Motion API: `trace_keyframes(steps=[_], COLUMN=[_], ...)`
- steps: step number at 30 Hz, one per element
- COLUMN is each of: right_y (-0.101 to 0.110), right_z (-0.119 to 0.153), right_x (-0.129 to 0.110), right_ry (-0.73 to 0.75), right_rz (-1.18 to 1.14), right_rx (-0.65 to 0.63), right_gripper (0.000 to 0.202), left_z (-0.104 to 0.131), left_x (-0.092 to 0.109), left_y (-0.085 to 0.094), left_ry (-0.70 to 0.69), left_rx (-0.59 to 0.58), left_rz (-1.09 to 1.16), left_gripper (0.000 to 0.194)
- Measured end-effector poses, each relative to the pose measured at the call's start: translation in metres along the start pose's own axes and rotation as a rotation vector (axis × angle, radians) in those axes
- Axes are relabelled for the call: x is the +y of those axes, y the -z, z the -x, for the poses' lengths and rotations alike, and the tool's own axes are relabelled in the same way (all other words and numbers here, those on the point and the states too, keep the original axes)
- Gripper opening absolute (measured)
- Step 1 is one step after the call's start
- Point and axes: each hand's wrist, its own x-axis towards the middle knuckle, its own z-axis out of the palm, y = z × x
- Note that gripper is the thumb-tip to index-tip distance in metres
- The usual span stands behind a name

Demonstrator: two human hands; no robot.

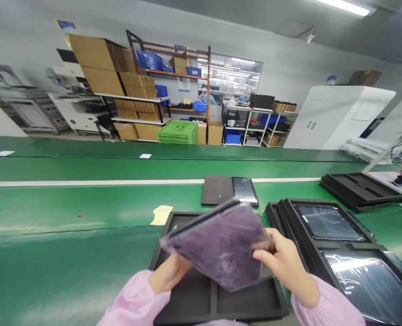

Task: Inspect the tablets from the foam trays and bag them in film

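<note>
A flat, tablet-sized panel in a clear purplish plastic bag (221,249) is held tilted above a black foam tray (214,301). My right hand (282,258) grips its right edge, thumb on the near face. Behind the lower left part of the panel is my left hand (171,271); its fingers are mostly hidden by the panel it supports. Below, the tray has several recesses, and the panel covers part of them. To the right, more black trays (312,246) are stacked, with glossy dark screens (330,222) lying in the top one.
Farther back on the green belt (85,203) lie a dark flat plate (216,190) and a glossy screen (244,189) side by side. A torn yellow paper (161,215) is left of them. More black trays (362,188) sit at the far right. Shelves with boxes stand beyond.
</note>
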Motion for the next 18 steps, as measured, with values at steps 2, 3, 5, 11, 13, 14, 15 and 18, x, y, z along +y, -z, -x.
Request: trace_keyframes(steps=[2, 3, 5, 11, 13, 14, 15, 18], right_y=[-0.015, -0.022, -0.031, -0.024, -0.027, -0.032, -0.039, -0.072], right_z=[-0.001, -0.002, -0.003, -0.003, -0.003, -0.002, 0.001, 0.016], right_x=[0.001, 0.003, 0.009, 0.039, 0.035, 0.029, 0.020, -0.012], right_ry=[-0.205, -0.248, -0.278, -0.227, -0.169, -0.144, -0.110, 0.036], right_rz=[-0.168, -0.229, -0.330, -0.035, 0.149, 0.220, 0.245, 0.088], right_rx=[0.056, 0.086, 0.115, -0.035, -0.035, -0.021, -0.026, -0.199], right_gripper=[0.025, 0.027, 0.032, 0.031, 0.034, 0.033, 0.031, 0.032], left_z=[0.004, 0.007, 0.013, 0.024, 0.025, 0.024, 0.022, 0.015], left_x=[-0.013, -0.021, -0.035, -0.048, -0.047, -0.047, -0.047, -0.049], left_y=[-0.009, -0.013, -0.019, -0.018, -0.019, -0.020, -0.022, -0.023], left_ry=[-0.077, -0.107, -0.105, 0.003, -0.004, -0.015, -0.031, -0.043], left_rx=[-0.163, -0.203, -0.175, -0.011, -0.011, -0.013, -0.015, -0.050], left_rz=[0.075, 0.109, 0.132, 0.105, 0.078, 0.060, 0.037, -0.020], left_gripper=[0.053, 0.052, 0.044, 0.034, 0.035, 0.036, 0.036, 0.037])
